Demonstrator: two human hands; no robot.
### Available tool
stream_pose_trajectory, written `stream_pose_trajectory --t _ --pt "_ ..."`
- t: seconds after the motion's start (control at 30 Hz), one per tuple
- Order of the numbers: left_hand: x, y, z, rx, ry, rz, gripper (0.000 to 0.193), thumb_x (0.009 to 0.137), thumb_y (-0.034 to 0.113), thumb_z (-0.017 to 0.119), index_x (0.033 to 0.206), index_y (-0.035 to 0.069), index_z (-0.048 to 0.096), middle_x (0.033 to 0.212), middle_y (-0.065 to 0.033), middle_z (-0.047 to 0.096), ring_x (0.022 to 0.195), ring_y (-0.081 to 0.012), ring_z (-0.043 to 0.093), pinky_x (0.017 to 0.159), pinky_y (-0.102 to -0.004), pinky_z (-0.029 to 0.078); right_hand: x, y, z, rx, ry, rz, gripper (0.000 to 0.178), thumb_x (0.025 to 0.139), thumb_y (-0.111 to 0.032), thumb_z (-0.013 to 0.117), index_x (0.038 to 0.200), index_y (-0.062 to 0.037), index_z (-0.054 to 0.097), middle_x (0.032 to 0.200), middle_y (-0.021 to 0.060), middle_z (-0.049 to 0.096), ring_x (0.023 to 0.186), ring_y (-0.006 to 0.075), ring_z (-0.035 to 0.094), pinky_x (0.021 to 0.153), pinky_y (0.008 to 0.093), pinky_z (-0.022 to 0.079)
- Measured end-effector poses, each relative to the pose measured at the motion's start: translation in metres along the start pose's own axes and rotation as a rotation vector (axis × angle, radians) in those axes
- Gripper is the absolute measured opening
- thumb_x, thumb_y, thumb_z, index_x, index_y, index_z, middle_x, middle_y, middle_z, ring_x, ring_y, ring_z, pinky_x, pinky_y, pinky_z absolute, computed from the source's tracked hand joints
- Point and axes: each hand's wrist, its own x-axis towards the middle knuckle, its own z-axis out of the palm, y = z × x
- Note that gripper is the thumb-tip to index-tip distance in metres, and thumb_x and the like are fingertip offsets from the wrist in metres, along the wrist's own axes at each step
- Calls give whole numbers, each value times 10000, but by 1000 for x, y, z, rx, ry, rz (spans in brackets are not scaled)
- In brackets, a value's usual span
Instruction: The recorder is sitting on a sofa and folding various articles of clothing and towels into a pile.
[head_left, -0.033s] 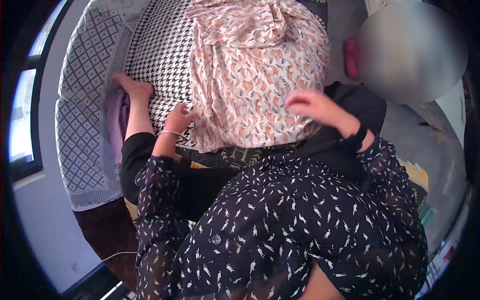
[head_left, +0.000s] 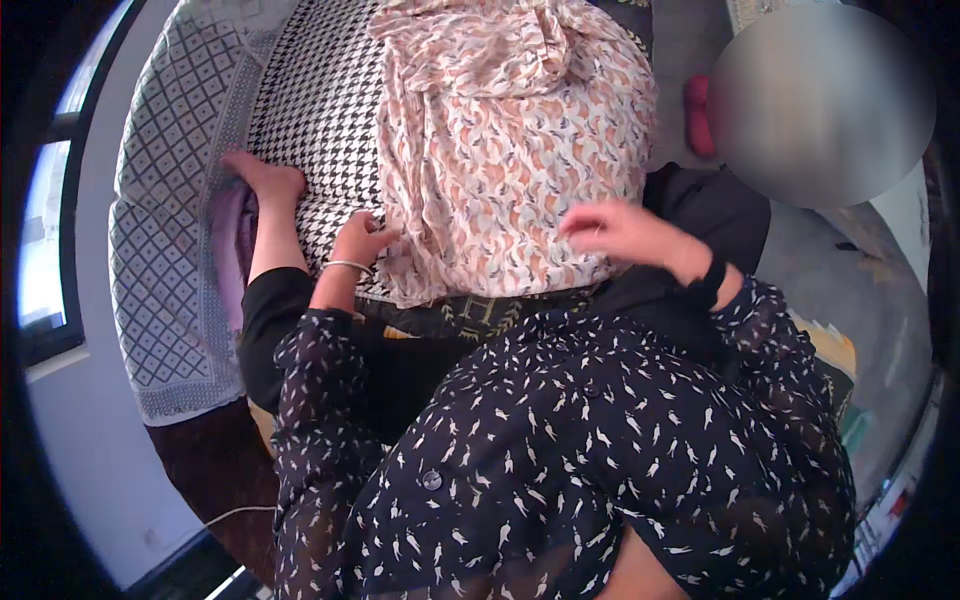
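Note:
A pale garment (head_left: 520, 170) with a pink, tan and grey print lies spread in front of me. Its far part is folded over, with a bunched piece, perhaps a sleeve, on top. At the garment's near left edge is my left hand (head_left: 362, 242), a bangle on its wrist. Its fingers are bent, the thumb stands apart toward the cloth, and no cloth shows gripped between them. Over the garment's right side hovers my right hand (head_left: 628, 236), slightly blurred, its fingers stretched out to the left and a dark band around its wrist.
Under the garment is a black-and-white houndstooth cover (head_left: 315, 110). A grey diamond-patterned cloth (head_left: 170, 240) drapes along the left, beside a window (head_left: 50, 230). My bent legs frame the garment, with a bare foot (head_left: 270, 178) at left. A red object (head_left: 698, 115) lies at the far right.
My right hand has shifted slightly left and down over the garment. My left hand has moved only a little, and its thumb stands further out.

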Motion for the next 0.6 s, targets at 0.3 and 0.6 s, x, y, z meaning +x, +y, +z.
stream_pose_trajectory --t 0.3,0.6 --pt "7 -14 -4 -32 -120 112 325 689 300 707 819 5 671 733 -190 665 694 -327 658 670 -406 510 5 1 2 -7 -234 8 292 841 -217 646 1076 -44 636 943 92 677 869 172 620 793 331 486" --pt "-29 54 -22 283 354 358 569 644 222 808 1155 108 584 1122 -130 604 1072 -333 558 898 -428 476 -11 56 -190 -99 705 466 315 859 -247 643 1133 -92 620 976 12 653 807 113 607 607 275 502"
